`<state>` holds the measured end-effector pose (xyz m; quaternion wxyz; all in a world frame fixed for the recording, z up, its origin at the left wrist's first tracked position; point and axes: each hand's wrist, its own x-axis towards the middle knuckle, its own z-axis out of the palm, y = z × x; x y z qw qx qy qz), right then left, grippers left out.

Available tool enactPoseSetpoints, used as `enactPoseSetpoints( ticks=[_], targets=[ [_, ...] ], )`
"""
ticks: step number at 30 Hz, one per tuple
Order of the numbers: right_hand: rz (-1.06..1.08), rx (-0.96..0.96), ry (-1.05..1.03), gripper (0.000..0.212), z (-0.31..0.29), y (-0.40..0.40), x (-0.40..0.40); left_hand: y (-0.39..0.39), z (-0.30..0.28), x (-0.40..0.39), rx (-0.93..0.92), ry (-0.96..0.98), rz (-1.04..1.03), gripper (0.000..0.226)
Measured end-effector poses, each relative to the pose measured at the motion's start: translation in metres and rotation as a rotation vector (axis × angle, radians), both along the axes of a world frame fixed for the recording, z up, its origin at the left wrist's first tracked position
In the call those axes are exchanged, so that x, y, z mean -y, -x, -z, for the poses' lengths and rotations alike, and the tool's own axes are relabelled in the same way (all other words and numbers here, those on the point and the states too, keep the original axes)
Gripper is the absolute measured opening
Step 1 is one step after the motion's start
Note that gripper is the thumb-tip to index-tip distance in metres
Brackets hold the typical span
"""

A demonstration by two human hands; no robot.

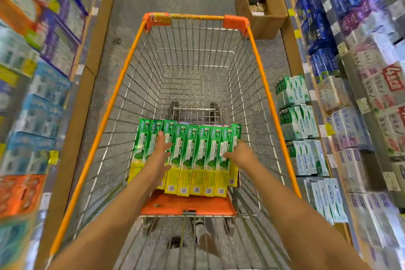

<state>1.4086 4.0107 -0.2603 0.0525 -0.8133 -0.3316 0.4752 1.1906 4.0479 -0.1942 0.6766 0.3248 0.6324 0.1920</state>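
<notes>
A wire shopping cart with an orange rim [114, 103] stands in a shop aisle in front of me. Several green and yellow toothpaste boxes [195, 160] lie side by side in a row on the cart's orange child seat [188, 205]. My left hand [161, 155] lies flat on the left boxes with straight fingers. My right hand [240, 153] rests on the right end of the row, its fingers bent over the edge of the outer boxes. Both forearms reach in over the cart's near end.
Shelves packed with boxed goods line both sides of the aisle. Green and white toothpaste packs [295, 107] sit on the right shelf beside the cart. An open cardboard box [263, 4] stands on the grey floor past the cart's far right corner.
</notes>
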Motion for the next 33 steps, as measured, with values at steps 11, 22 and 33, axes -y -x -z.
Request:
enactPoseSetpoints(
  ticks=[11, 22, 33],
  targets=[
    [-0.179, 0.446, -0.765, 0.077, -0.265, -0.012, 0.136, -0.053, -0.17, 0.056, 0.108, -0.578, 0.404, 0.048],
    [0.411, 0.84, -0.554, 0.071, -0.325, -0.108, 0.438, -0.249, -0.224, 0.269, 0.289, -0.866, 1.243, 0.044],
    [0.655, 0.595, -0.25, 0.061, -0.191, -0.243, 0.6, -0.443, -0.099, 0.405, 0.12, -0.795, 1.615, 0.034]
  ],
)
